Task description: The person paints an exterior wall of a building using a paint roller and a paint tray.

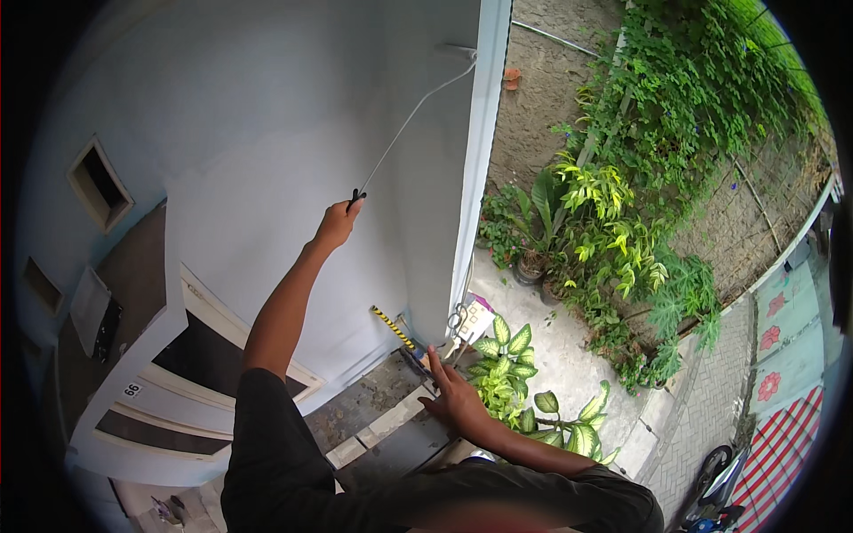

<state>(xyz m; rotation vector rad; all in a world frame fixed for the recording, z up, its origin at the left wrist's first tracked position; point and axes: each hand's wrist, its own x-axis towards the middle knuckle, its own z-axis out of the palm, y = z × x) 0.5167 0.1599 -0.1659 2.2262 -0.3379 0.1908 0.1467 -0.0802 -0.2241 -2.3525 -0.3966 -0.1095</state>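
Note:
My left hand (336, 223) reaches far up and grips the black handle of a paint roller (408, 120). The roller's thin metal rod bends near its top, and the roller sleeve (458, 50) lies against the grey-white wall (313, 160) close to its right corner. Lower down, my right hand (458, 400) holds nothing, its fingers apart, above a dark ledge with pale tiles (393, 416). Just beyond its fingertips is a yellow-and-black striped handle (392, 326), pointing up by the foot of the wall. The far end of that handle is partly hidden.
Variegated leafy plants (510, 360) crowd beside my right forearm. A patterned box or bag (476, 318) stands at the wall's corner. Windows with cream frames (213, 356) sit on the left. Potted plants (531, 266) line the concrete path (533, 326); a motorcycle (720, 483) stands lower right.

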